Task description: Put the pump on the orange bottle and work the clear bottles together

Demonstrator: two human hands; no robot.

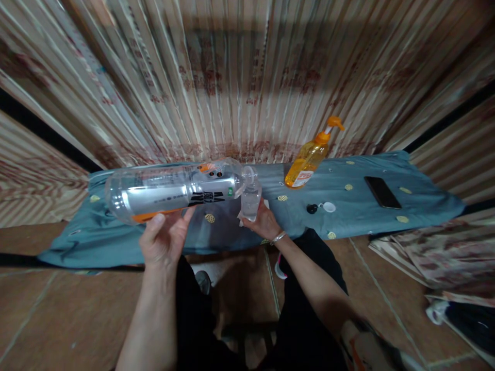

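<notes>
A large clear plastic bottle (174,191) with a silver and orange label lies tilted on its side in the air. My left hand (166,236) supports it from below, fingers and thumb against its underside. Its neck meets the top of a small clear bottle (251,200), which stands roughly upright. My right hand (264,221) is closed around the small bottle, with something white, like tissue, beside its base. Whether liquid is passing between the two mouths cannot be made out.
A pump bottle (307,162) of orange liquid stands on the blue patterned cloth (247,242). Right of it lie a small black cap (311,208), a white round cap (329,207) and a dark phone (382,192). A striped curtain (240,77) hangs behind.
</notes>
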